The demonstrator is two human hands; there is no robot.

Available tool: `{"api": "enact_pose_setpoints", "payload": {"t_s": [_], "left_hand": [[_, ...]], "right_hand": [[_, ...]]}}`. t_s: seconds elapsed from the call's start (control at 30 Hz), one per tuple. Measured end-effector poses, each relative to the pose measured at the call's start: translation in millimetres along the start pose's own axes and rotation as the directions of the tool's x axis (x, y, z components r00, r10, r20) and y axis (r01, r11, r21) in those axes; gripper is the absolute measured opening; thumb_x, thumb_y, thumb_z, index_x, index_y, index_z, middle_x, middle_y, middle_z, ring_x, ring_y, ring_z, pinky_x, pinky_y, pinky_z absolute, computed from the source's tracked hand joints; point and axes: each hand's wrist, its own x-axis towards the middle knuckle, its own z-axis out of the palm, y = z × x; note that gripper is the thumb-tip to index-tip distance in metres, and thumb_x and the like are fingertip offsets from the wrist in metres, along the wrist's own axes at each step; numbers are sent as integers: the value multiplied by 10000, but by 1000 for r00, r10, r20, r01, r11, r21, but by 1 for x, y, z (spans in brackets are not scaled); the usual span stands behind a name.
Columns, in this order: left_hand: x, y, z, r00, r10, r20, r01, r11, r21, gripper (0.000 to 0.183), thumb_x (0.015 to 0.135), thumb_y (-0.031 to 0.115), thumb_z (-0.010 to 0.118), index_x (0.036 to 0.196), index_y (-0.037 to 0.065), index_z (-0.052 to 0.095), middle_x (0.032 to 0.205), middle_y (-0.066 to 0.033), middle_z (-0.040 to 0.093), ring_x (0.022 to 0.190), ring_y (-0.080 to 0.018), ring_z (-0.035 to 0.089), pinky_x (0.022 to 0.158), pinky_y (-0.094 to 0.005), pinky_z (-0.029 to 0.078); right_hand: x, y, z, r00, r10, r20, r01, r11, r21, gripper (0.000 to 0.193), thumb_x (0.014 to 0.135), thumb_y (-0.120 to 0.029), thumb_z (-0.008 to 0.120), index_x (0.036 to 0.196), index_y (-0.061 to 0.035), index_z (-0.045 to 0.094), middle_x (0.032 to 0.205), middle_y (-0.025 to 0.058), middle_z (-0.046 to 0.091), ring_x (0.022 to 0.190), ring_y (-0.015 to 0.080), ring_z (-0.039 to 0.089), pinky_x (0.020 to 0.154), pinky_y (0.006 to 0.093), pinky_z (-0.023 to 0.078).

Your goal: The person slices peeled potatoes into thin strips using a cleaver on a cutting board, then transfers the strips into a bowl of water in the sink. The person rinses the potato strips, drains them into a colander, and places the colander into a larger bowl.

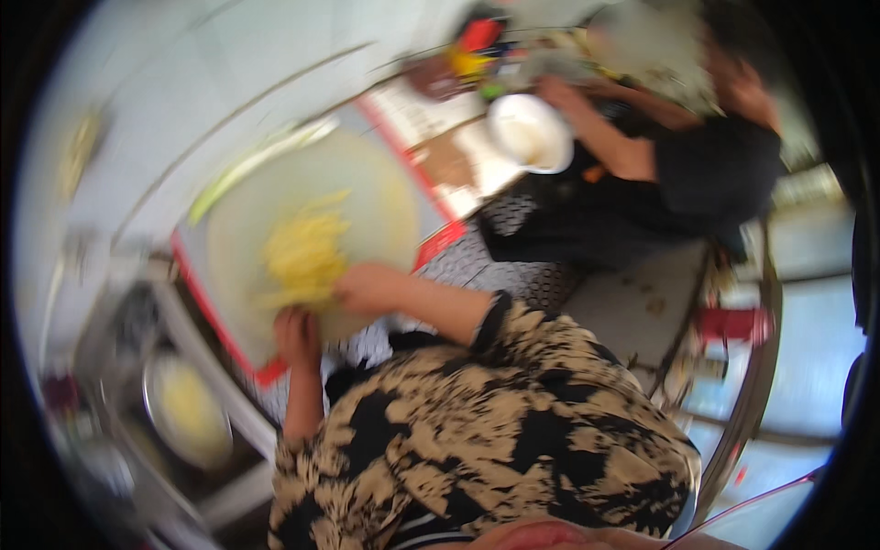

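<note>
A heap of thin yellow strips point(307, 246), perhaps cut potato, lies on a large round pale cutting board point(380, 197). My right hand point(368, 289) is at the heap's near right edge, its fingers curled in. Close by on the left, my left hand point(298, 337) is over the board's near edge with bent fingers. Motion blur hides what either hand holds, if anything. Along the board's far left rim lies a long pale green stalk point(261, 165).
To the left, a metal bowl point(191, 412) with yellow pieces stands in a sink point(243, 495). A person in black point(706, 179) works at the far right, beside a white bowl point(532, 133). A red-edged surface point(206, 312) is under the board.
</note>
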Motion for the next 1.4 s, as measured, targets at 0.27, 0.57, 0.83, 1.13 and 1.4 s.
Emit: {"api": "enact_pose_setpoints", "payload": {"t_s": [0.27, 0.57, 0.83, 1.13, 1.4], "left_hand": [[8, -10, -18, 999, -34, -24, 34, 999, 11, 226, 781, 54, 761, 996, 51, 690, 1033, -99, 659, 966, -303, 636, 869, -404, 509], [14, -18, -22, 998, -64, -26, 65, 998, 23, 204, 782, 66, 756, 973, 60, 686, 1013, -69, 664, 971, -274, 633, 849, -383, 511], [17, -19, -23, 995, -95, -11, 95, 995, 29, 205, 780, 58, 761, 973, 65, 691, 1020, -74, 670, 969, -274, 633, 848, -378, 512], [11, -25, -19, 994, -108, -20, 108, 994, 2, 212, 768, 57, 764, 962, 67, 679, 1019, -67, 663, 943, -274, 636, 833, -381, 515], [12, -22, -18, 994, -101, -32, 102, 994, 28, 205, 766, 60, 763, 952, 71, 678, 1007, -68, 660, 942, -276, 634, 835, -385, 513]], "right_hand": [[-10, -22, -22, 989, 31, -145, -20, 997, 74, 186, 912, -216, 587, 947, -47, 659, 743, 218, 630, 731, 428, 617, 657, 496, 484], [-21, -48, -20, 990, -17, -137, 5, 996, -86, 173, 911, -146, 595, 1032, -48, 669, 736, 218, 646, 707, 413, 640, 637, 473, 504], [-23, -49, -21, 997, 24, -71, -33, 991, -130, 143, 913, -139, 582, 1000, -36, 629, 749, 230, 645, 722, 424, 640, 654, 508, 499], [37, -29, 11, 991, -35, -128, 28, 998, -53, 158, 920, -175, 595, 940, -21, 623, 738, 250, 630, 733, 452, 624, 673, 523, 495], [-1, -43, -20, 998, 0, -65, -3, 999, -54, 129, 920, -133, 581, 963, -17, 621, 736, 250, 631, 737, 442, 629, 665, 505, 497]]}}
